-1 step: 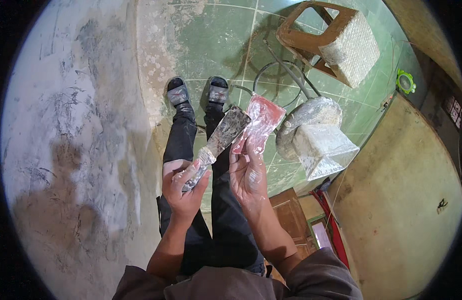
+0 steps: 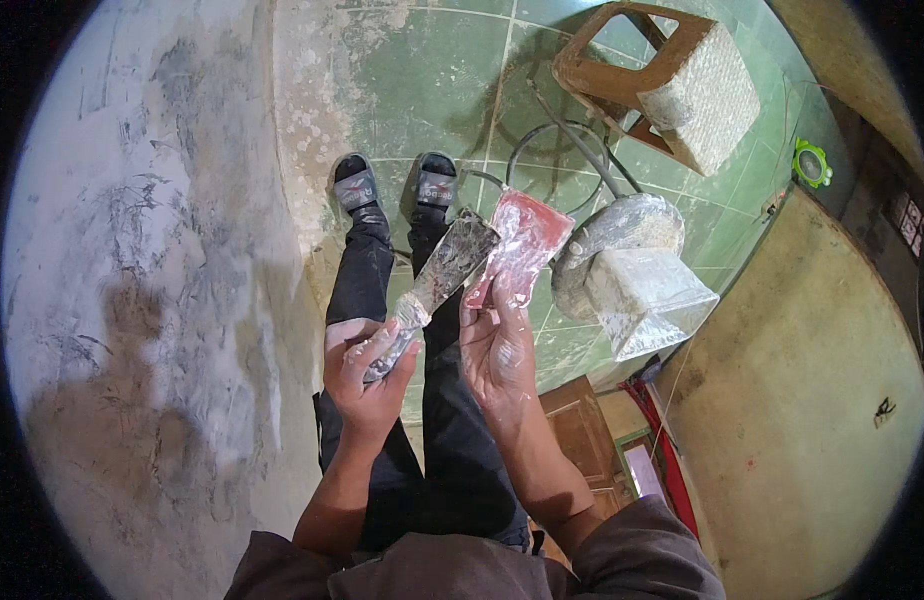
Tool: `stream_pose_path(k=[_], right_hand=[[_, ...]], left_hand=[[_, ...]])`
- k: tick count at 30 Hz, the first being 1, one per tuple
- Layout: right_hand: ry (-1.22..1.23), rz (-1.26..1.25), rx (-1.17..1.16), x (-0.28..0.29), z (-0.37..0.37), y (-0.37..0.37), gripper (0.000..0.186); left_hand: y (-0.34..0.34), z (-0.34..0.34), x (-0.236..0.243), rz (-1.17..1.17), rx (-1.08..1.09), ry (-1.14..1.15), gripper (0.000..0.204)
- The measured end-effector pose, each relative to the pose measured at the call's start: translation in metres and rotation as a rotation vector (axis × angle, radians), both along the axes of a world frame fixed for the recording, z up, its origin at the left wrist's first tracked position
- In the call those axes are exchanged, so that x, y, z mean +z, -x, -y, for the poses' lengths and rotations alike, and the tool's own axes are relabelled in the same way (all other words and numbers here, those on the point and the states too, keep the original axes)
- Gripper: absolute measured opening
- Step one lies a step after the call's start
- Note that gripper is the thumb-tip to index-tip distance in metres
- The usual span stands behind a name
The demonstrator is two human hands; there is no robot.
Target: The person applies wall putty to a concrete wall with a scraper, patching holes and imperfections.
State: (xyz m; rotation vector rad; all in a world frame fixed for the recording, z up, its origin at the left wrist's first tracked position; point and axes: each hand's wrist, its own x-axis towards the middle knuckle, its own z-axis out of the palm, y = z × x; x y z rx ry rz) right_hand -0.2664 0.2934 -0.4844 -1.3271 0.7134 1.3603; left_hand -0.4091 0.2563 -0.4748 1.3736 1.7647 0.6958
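My left hand (image 2: 372,372) is closed round the whitened handle of a metal scraper (image 2: 454,262), its broad, dirty blade angled up to the right. My right hand (image 2: 497,355) grips the lower end of a red, putty-smeared rectangular spreader (image 2: 529,228), thumb on its face. The spreader is right beside the scraper's blade; whether they touch I cannot tell. Both tools are over my dark-trousered legs.
Pale patchy wall (image 2: 152,330) at left. On green tiles (image 2: 402,90): brown stool (image 2: 694,105), looped hose (image 2: 518,150), round grimy object (image 2: 642,220) with whitish container (image 2: 654,298). Small green item (image 2: 812,163) beside yellowish wall (image 2: 792,390); wooden door (image 2: 572,420) beyond my right arm.
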Motion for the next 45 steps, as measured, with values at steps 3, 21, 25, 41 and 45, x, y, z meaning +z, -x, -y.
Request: stream_pose_path(k=[3,21,25,41,45], right_hand=[[-0.007,0.042,0.041,0.005,-0.004,0.000,0.022],[-0.118,0.070,0.363,-0.003,-0.001,-0.039,0.040],[-0.156,-0.025,0.404,-0.004,0.003,-0.042,0.038],[-0.042,0.016,0.671,0.013,0.004,-0.074,0.040],[-0.062,-0.008,0.690,0.021,-0.003,-0.078,0.045]], left_hand=[[0.001,-0.001,0.002,0.030,0.018,-0.003,0.041],[0.061,-0.015,-0.025,0.190,-0.037,0.023,0.037],[0.064,-0.025,-0.029,0.183,-0.132,0.002,0.036],[0.095,-0.023,-0.027,0.142,-0.403,0.128,0.036],[0.105,-0.023,-0.032,-0.020,-0.540,0.123,0.034]])
